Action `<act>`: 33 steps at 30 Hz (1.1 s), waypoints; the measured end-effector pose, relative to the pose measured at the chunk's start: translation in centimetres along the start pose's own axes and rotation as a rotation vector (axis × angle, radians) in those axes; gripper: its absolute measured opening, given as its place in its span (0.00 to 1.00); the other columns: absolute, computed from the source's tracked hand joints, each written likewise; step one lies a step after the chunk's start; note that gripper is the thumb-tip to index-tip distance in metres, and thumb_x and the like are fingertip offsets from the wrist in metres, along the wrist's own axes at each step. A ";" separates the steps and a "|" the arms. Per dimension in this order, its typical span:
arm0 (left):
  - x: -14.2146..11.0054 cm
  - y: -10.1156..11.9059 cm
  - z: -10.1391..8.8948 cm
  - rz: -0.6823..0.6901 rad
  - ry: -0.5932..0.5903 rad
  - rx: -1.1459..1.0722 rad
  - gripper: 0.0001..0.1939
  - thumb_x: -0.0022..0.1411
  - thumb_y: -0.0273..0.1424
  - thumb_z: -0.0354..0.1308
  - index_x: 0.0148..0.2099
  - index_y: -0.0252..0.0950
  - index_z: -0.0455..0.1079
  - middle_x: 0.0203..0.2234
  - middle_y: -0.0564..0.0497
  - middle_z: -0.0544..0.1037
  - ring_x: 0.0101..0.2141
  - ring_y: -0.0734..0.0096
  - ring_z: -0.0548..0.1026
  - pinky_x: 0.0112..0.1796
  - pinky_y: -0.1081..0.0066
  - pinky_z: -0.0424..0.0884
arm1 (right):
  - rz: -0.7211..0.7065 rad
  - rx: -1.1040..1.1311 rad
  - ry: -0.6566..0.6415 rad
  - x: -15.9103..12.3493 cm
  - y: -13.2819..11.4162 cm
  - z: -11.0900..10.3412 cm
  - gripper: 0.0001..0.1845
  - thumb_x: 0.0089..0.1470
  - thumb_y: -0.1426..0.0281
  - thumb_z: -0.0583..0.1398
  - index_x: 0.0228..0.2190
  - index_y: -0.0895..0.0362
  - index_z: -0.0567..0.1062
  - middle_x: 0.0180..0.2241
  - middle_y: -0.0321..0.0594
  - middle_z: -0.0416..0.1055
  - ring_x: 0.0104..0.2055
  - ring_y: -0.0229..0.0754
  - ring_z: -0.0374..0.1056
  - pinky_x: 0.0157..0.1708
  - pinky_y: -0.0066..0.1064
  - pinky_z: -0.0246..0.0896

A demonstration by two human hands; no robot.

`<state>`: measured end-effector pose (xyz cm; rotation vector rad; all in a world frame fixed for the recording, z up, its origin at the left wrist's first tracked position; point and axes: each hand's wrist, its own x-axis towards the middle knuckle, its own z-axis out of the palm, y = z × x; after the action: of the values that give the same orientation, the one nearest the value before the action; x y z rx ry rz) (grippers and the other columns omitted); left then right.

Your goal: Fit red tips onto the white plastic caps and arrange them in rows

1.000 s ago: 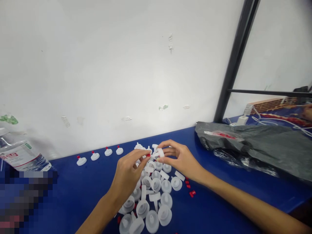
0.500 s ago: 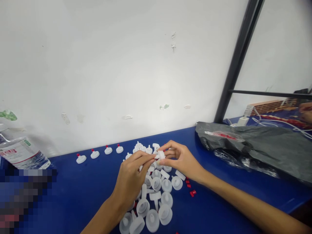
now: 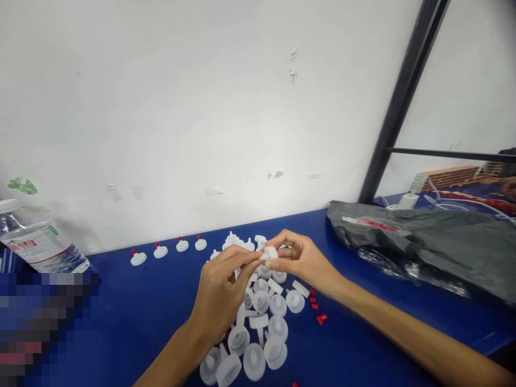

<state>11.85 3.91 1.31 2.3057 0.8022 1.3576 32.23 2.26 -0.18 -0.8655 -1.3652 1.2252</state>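
Observation:
Over a heap of white plastic nozzle caps [image 3: 254, 362], my two hands meet fingertip to fingertip. A white nozzle cap [image 3: 271, 252] is pinched by its round base between the thumb and fingers of my right hand [image 3: 304, 263]. My left hand [image 3: 221, 282] is closed on the nozzle end of the same cap, from the left side. Those fingers cover the tip, so whether a small red piece sits there is hidden. Several small red tip caps [image 3: 314, 306] lie on the blue table just right of the heap.
Several white caps with red tips [image 3: 160, 251] stand in a row along the wall, left of the heap. A large clear bottle [image 3: 44, 247] is at the far left. A dark grey plastic bag [image 3: 411, 242] covers the right back, beside a black metal post [image 3: 399, 102].
My left fingertips have closed further over the nozzle, which showed between the hands before. The held cap is turned slightly. The whole view has shifted a little.

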 end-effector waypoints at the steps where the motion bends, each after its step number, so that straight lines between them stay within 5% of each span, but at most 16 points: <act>1: 0.1 0.1 -0.1 -0.006 -0.003 -0.003 0.09 0.66 0.28 0.60 0.44 0.43 0.80 0.35 0.53 0.81 0.30 0.76 0.75 0.24 0.76 0.66 | -0.019 -0.013 0.008 0.0 -0.2 0.0 0.18 0.47 0.67 0.72 0.40 0.54 0.75 0.36 0.40 0.80 0.38 0.43 0.78 0.36 0.31 0.70; 5: 0.3 0.3 -0.2 -0.034 -0.018 0.000 0.08 0.67 0.30 0.59 0.45 0.44 0.79 0.37 0.54 0.81 0.32 0.76 0.75 0.24 0.77 0.67 | -0.075 -0.077 0.019 0.0 -0.5 0.1 0.18 0.48 0.66 0.72 0.40 0.53 0.76 0.37 0.39 0.78 0.38 0.41 0.75 0.35 0.30 0.69; 10: 1.4 0.2 -1.0 -0.055 -0.068 0.076 0.08 0.68 0.33 0.57 0.44 0.42 0.77 0.38 0.52 0.80 0.32 0.74 0.75 0.27 0.76 0.69 | -0.135 -0.128 -0.002 0.0 -0.8 0.3 0.19 0.58 0.60 0.65 0.49 0.51 0.73 0.46 0.42 0.75 0.48 0.44 0.72 0.46 0.35 0.67; 15: 6.3 -2.9 -6.0 0.010 -0.139 0.612 0.11 0.67 0.34 0.53 0.44 0.39 0.76 0.40 0.47 0.80 0.40 0.61 0.76 0.36 0.67 0.70 | -0.197 -0.138 0.174 0.2 -1.3 -0.6 0.14 0.64 0.59 0.57 0.46 0.52 0.73 0.43 0.41 0.75 0.41 0.41 0.73 0.41 0.34 0.66; 19: 10.3 -7.2 -9.1 -0.258 -0.360 0.988 0.12 0.61 0.32 0.53 0.37 0.39 0.79 0.34 0.44 0.81 0.35 0.55 0.77 0.31 0.66 0.67 | -0.183 -0.153 0.239 0.2 -1.5 -1.1 0.11 0.63 0.60 0.58 0.41 0.54 0.73 0.36 0.38 0.73 0.36 0.39 0.71 0.36 0.31 0.64; 24: 11.4 -10.6 -7.4 -0.322 -0.584 0.894 0.10 0.54 0.27 0.55 0.33 0.38 0.78 0.34 0.46 0.82 0.34 0.62 0.78 0.34 0.70 0.68 | -0.152 -0.218 0.178 -0.1 -1.7 -0.6 0.10 0.64 0.61 0.58 0.37 0.54 0.73 0.33 0.36 0.71 0.34 0.37 0.69 0.34 0.30 0.62; 29: 10.0 -11.5 -4.5 -0.333 -0.655 0.928 0.10 0.51 0.23 0.56 0.32 0.36 0.78 0.33 0.43 0.82 0.35 0.58 0.78 0.33 0.69 0.67 | -0.134 -0.347 0.147 -0.2 -1.9 -0.5 0.10 0.62 0.61 0.60 0.36 0.55 0.76 0.30 0.35 0.71 0.33 0.38 0.67 0.34 0.30 0.62; 33: 9.2 -11.5 -3.9 -0.332 -0.672 0.935 0.10 0.52 0.22 0.56 0.33 0.35 0.78 0.32 0.42 0.82 0.34 0.59 0.78 0.34 0.69 0.68 | -0.135 -0.388 0.152 -0.2 -1.9 -0.7 0.10 0.61 0.61 0.60 0.36 0.55 0.77 0.30 0.36 0.72 0.33 0.39 0.68 0.34 0.30 0.62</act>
<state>8.58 18.68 3.14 2.7750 1.6766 -0.0430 33.18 1.85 1.58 -1.0908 -1.5345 0.7849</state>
